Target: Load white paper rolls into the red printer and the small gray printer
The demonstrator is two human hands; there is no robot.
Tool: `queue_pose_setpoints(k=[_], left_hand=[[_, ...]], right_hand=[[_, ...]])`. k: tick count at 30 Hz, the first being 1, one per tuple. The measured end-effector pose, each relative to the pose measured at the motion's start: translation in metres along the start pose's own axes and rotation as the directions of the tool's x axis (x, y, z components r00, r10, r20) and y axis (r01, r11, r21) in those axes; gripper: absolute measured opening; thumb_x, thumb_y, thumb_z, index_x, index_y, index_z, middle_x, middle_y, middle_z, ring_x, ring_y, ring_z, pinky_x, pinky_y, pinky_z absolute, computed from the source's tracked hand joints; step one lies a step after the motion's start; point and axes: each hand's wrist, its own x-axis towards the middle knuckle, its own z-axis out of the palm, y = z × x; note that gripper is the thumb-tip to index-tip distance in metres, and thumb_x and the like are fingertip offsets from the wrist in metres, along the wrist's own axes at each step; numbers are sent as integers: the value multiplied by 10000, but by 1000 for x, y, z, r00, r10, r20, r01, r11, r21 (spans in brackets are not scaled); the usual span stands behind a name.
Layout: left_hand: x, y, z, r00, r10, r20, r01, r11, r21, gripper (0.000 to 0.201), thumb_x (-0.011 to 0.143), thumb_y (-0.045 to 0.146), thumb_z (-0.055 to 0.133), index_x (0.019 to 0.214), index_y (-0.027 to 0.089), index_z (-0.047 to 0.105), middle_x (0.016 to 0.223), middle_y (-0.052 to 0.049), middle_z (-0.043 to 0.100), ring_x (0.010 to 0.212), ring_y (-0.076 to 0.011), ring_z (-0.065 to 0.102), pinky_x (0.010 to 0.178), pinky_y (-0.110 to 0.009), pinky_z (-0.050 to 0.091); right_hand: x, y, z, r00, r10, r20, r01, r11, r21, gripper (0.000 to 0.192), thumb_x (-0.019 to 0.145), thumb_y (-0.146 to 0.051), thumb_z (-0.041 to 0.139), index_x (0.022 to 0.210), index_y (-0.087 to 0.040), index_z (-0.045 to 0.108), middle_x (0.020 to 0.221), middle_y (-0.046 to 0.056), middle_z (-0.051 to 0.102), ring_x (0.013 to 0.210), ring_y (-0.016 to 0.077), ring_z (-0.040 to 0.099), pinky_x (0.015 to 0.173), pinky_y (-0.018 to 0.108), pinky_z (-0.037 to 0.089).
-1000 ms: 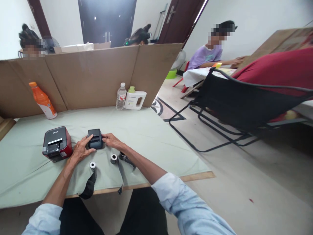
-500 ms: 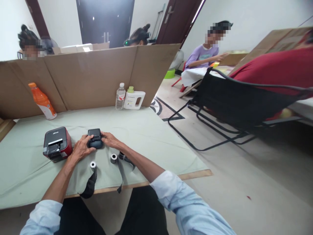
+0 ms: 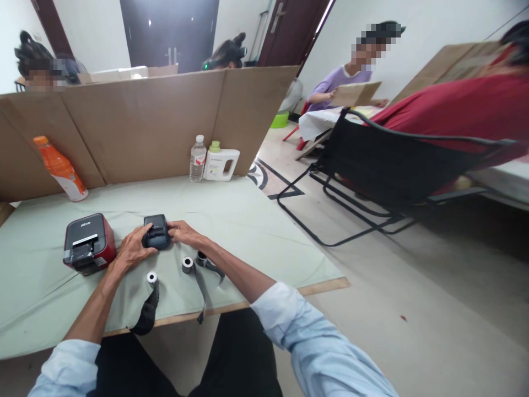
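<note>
A small dark label printer (image 3: 157, 234) rests on the pale green tablecloth between my two hands. My left hand (image 3: 133, 249) grips its left side, with a finger over the top. On the opposite side, my right hand (image 3: 184, 232) holds the printer's right edge with bent fingers. Just left of my left hand stands a larger red and black label printer (image 3: 87, 243). Nearer me lies a paper roll (image 3: 151, 282) with a white end and a loose dark strip. A second roll (image 3: 187, 266) and a third roll (image 3: 202, 259) lie close together, partly by my right forearm.
Along the cardboard screen (image 3: 149, 127) stand an orange bottle (image 3: 61, 168), a clear water bottle (image 3: 198, 159) and a white jug (image 3: 220, 165). A black folding chair (image 3: 384, 165) with a person in red is at the right. Another person (image 3: 341, 82) sits beyond, holding cardboard.
The whole view has shifted slightly, moving the table things left in the picture. Both hands stay on the small label printer. The person in purple now holds up a cardboard piece.
</note>
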Motion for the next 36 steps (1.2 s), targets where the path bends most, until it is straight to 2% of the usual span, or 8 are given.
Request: queue_pose_setpoints(k=[3,10,20,24,28,31,34,36], left_hand=[[14,12,0,999,32,15,-32,998,51,864,706,365,826,1505,222,530,1433,-132,638,1286,-351,631,1091,-448,506],[60,54,20,980,136,142,-156,977,144,911,744,417,838,1557,260,461,1382,-130,649,1243,-342,644,1048,-417,510],[79,81,57,955,124,269,-171,972,161,915,786,452,802,1586,236,414,1396,-172,632,1239,-382,642,1023,-463,514],[79,79,39,964,119,236,-151,981,123,793,830,420,762,1542,219,475,1416,-155,643,1288,-363,620,1075,-477,494],[52,72,-7,983,121,136,-125,992,17,524,891,367,665,1384,193,636,1372,-126,676,1211,-296,663,1070,-451,520],[13,69,-39,985,86,150,-82,996,-29,442,867,390,669,1272,219,711,1269,-92,723,1082,-267,701,959,-422,585],[-33,69,-53,978,53,202,-41,997,-64,409,866,410,674,1229,231,729,1279,-90,717,1097,-273,700,871,-388,614],[-60,71,-51,983,40,178,-30,998,-60,382,867,385,687,1217,237,732,1276,-93,717,1119,-279,697,914,-412,610]], right_hand=[[-7,-7,-14,1000,-16,-5,16,995,96,433,712,-190,508,1048,-160,779,873,18,735,822,181,619,728,263,494],[-39,-7,-62,987,22,-157,4,987,162,462,695,-228,543,1090,-187,779,1004,39,750,910,192,636,744,261,505],[-50,41,-85,955,-2,-297,12,999,31,473,734,-284,448,1064,-169,767,747,3,678,702,183,579,659,275,499],[-50,63,-79,862,-54,-504,31,998,-54,416,796,-317,458,1054,-171,750,941,66,722,820,218,638,693,306,547],[-53,77,-70,769,-95,-632,40,994,-101,411,831,-318,439,1071,-151,728,1093,136,718,893,229,661,780,349,566],[-55,80,-68,727,-193,-659,59,974,-221,375,828,-288,453,1022,-155,745,1063,135,737,941,231,669,895,377,544],[-55,82,-68,720,-197,-666,53,972,-230,371,830,-280,448,1005,-158,752,1046,129,746,931,226,676,884,371,544],[-55,84,-68,716,-186,-672,53,975,-214,362,835,-286,452,995,-160,751,1029,127,750,909,226,680,853,369,550]])
